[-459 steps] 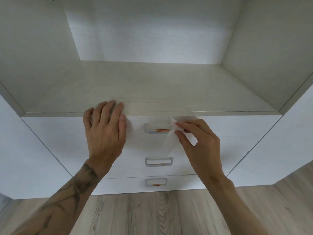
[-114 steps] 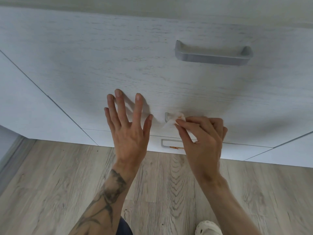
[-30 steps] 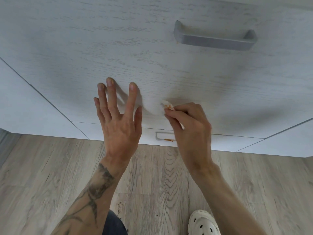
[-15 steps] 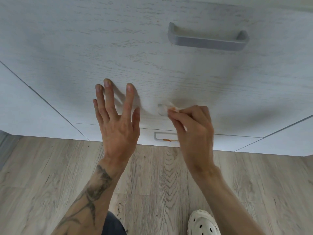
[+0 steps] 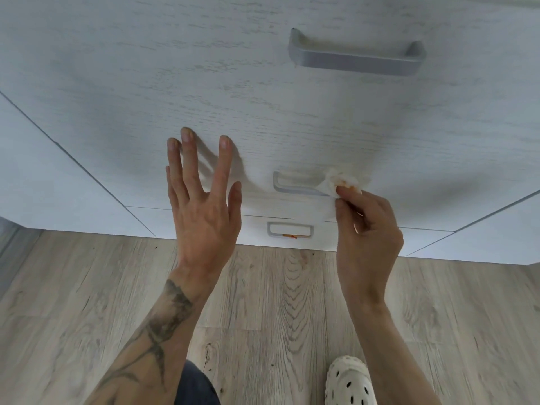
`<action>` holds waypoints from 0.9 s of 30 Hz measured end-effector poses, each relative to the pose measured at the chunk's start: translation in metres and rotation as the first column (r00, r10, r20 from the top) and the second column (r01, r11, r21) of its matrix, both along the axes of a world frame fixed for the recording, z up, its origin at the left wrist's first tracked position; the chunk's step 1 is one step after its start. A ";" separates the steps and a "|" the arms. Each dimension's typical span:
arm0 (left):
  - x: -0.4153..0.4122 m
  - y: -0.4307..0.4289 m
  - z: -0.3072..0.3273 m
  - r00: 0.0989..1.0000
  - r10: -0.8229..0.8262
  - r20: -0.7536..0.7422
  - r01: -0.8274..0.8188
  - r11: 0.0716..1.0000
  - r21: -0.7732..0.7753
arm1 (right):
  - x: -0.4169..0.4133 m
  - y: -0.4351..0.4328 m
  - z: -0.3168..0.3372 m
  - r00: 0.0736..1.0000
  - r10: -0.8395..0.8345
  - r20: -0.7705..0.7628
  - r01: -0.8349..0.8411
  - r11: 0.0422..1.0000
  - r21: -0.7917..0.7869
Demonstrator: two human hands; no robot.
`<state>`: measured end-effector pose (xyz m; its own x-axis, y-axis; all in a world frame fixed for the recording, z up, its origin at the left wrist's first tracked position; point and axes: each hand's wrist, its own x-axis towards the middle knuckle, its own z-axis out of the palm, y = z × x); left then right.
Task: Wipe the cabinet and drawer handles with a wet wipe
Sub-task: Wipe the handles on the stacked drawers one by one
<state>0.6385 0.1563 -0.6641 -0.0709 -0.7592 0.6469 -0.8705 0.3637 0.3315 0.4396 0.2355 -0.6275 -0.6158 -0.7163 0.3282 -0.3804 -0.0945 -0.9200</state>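
We hold a crumpled white wet wipe (image 5: 339,183), stained orange, pinched between the thumb and fingertips of our right hand (image 5: 368,229). The wipe is pressed against the right end of the grey metal middle drawer handle (image 5: 298,187), directly above the right hand's knuckles. The remaining fingers of this hand are curled toward the palm.

Our left hand (image 5: 201,209) is spread, fingers apart and extended, holding nothing. Its fingertips (image 5: 225,143) lie on or just off the pale wood-grain middle drawer front (image 5: 146,92); we cannot tell whether they make contact. The middle drawer handle lies just to the right of the left thumb, between the two hands.

The larger grey bar handle of the upper drawer (image 5: 355,58) sits well above the right hand. The small grey handle of the bottom drawer (image 5: 290,230) lies below the middle handle, between the two wrists, and carries an orange smear (image 5: 290,235) along its lower inner edge.

Below both forearms lies the light wood-plank floor (image 5: 277,317). A cream perforated clog (image 5: 347,381) sits beside the right forearm, near the bottom of the view.
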 end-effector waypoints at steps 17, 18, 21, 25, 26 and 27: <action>-0.004 0.001 0.003 1.000 0.022 0.015 -0.022 1.000 -0.013 | 0.059 -0.018 -0.008 0.987 -0.050 -0.151 0.033 0.993 -0.113; -0.005 0.001 0.003 1.000 0.025 0.015 -0.025 1.000 -0.014 | 0.060 -0.018 -0.009 0.983 -0.036 -0.178 0.016 0.993 -0.115; -0.006 0.000 0.002 0.999 0.034 0.012 -0.034 0.999 -0.015 | 0.055 -0.015 -0.011 0.959 0.029 -0.283 -0.057 0.994 -0.091; -0.006 0.002 0.003 1.000 0.029 0.001 -0.029 1.000 -0.007 | 0.037 -0.014 -0.012 0.927 -0.018 -0.374 -0.028 0.993 -0.118; -0.006 0.002 0.003 1.000 0.024 -0.001 -0.024 1.000 -0.007 | 0.034 -0.015 -0.012 0.917 -0.039 -0.397 -0.013 0.992 -0.127; -0.006 0.001 0.004 1.000 0.017 0.000 -0.017 1.000 -0.009 | 0.032 -0.017 -0.011 0.902 -0.061 -0.426 0.004 0.991 -0.134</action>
